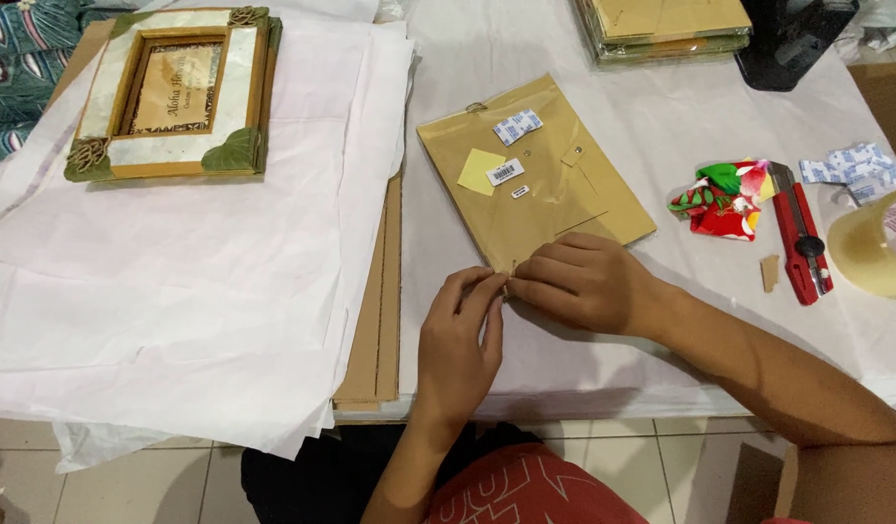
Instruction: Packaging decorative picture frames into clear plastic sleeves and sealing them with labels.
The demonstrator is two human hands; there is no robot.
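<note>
room: we look down at a worktop [661, 126] under a white cover, with pale floor tiles along the near edge.
surface, left: we see big sheets of white tissue paper [195, 252] spread out, with flat cardboard sheets [380, 291] showing from under their right edge.
containers: we see none that hold anything; we can only name flat packs and wraps.
brown package: our brown paper-wrapped flat package [535, 184] lies tilted in the middle of the worktop, just ahead of our hands, its near corner under our fingertips.
labels on it: we count a pale yellow square sticker [480, 171], a small white barcode label [506, 172], a tiny white tag below that, and a white-and-blue sachet [518, 126] near the top edge.
left hand: our left hand [457, 335] has thumb and fingers pressed together, pinching the package's near corner.
right hand: our right hand [584, 281] lies flat-curled on the same corner, fingertips meeting the left ones and pressing the paper fold.
frame: we see a picture frame [176, 92] with pale panels and green leaf corners resting on the tissue, far left.
right side: we see a bright floral cloth bundle [724, 199] just beside a red box cutter [802, 238], more white-and-blue sachets [855, 170], and a roll of clear tape [870, 247] at the edge.
far edge: we see a stack of brown wrapped packs [661, 29] beside a black object [792, 39].
</note>
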